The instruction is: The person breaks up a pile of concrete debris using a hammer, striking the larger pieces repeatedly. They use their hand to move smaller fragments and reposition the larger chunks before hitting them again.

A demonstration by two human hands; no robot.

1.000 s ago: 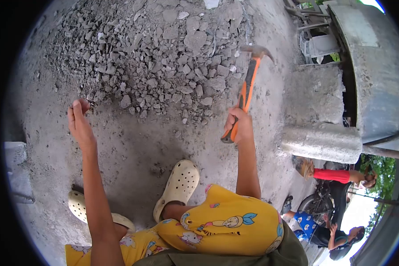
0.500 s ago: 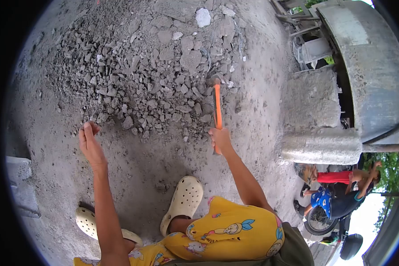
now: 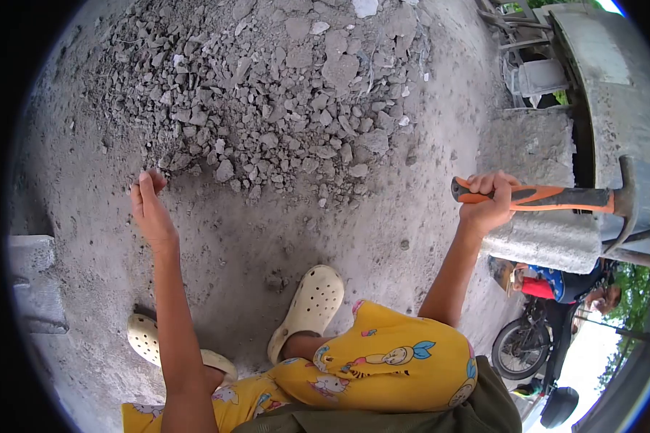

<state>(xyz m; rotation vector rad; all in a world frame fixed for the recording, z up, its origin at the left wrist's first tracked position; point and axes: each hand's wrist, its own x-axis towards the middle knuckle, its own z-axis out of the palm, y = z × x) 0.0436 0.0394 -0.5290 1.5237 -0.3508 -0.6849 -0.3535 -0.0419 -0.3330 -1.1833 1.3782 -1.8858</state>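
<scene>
A claw hammer (image 3: 567,198) with an orange and black handle is in my right hand (image 3: 490,202). My fingers wrap round its grip end, and its metal head points to the right, away from the rubble. My left hand (image 3: 153,209) is at the near left edge of a heap of broken concrete and stones (image 3: 267,123), with its fingers loosely bent and the thumb apart. I see nothing held in it, though the far fingers are partly hidden. A dark lump (image 3: 179,160) lies just beyond those fingertips.
My feet in cream clogs (image 3: 310,303) stand on dusty ground near the heap. A concrete block (image 3: 36,281) is at the left. On the right are a concrete structure (image 3: 534,151), a parked motorcycle (image 3: 523,346) and a person (image 3: 556,285) beside it.
My right hand has lifted the hammer off the rubble and swung it to the right, head outward. My left hand stays by the heap. The view has shifted slightly.
</scene>
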